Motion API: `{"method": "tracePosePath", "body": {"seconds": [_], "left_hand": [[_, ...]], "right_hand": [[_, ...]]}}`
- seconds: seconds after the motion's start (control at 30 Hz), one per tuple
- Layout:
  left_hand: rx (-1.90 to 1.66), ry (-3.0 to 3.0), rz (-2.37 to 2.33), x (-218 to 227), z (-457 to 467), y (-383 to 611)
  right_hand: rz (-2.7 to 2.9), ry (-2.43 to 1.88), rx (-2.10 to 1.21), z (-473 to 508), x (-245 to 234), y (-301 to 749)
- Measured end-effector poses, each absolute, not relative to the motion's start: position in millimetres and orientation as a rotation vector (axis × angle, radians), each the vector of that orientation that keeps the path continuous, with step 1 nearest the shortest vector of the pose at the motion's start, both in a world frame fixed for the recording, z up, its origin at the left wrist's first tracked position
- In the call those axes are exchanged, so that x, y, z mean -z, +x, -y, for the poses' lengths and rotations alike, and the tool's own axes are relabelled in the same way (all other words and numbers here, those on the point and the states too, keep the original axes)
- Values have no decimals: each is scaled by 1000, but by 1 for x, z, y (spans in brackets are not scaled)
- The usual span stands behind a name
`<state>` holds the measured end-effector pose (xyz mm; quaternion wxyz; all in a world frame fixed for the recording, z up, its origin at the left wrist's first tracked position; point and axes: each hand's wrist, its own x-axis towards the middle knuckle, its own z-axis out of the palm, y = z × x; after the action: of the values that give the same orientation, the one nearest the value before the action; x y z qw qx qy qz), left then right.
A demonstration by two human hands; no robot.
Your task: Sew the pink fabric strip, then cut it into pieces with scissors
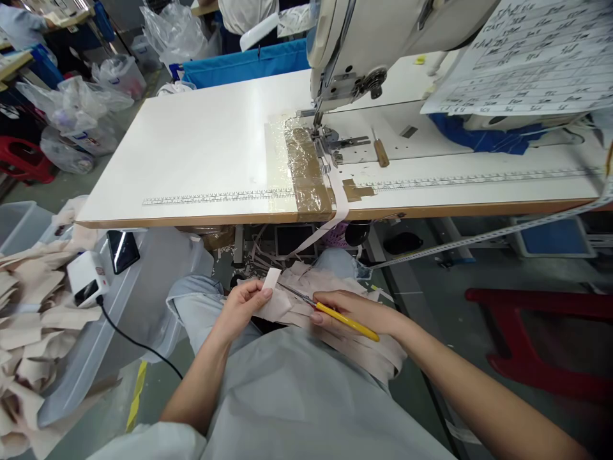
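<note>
My left hand pinches a small pale fabric piece between thumb and fingers, above my lap. My right hand is closed around a pair of scissors with a yellow handle; the metal blades point left toward that piece. Beneath both hands, beige fabric pieces lie across my lap. A pale strip hangs over the table edge from the sewing machine down toward the lap. Whether the blades touch the fabric I cannot tell.
The white sewing table crosses in front of me, with an awl-like tool near the needle. At left stands a plastic bin beside heaped fabric pieces, a phone and a white charger. A red stool is at right.
</note>
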<state>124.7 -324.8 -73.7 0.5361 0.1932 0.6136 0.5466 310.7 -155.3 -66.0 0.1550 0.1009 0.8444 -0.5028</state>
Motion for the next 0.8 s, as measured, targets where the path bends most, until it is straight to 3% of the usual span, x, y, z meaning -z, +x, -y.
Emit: {"method": "tracePosePath", "body": {"seconds": [0.8], "left_hand": [[-1329,385,-1480,81,326,122]], "right_hand": [[-2732,386,875,166,64,290]]}}
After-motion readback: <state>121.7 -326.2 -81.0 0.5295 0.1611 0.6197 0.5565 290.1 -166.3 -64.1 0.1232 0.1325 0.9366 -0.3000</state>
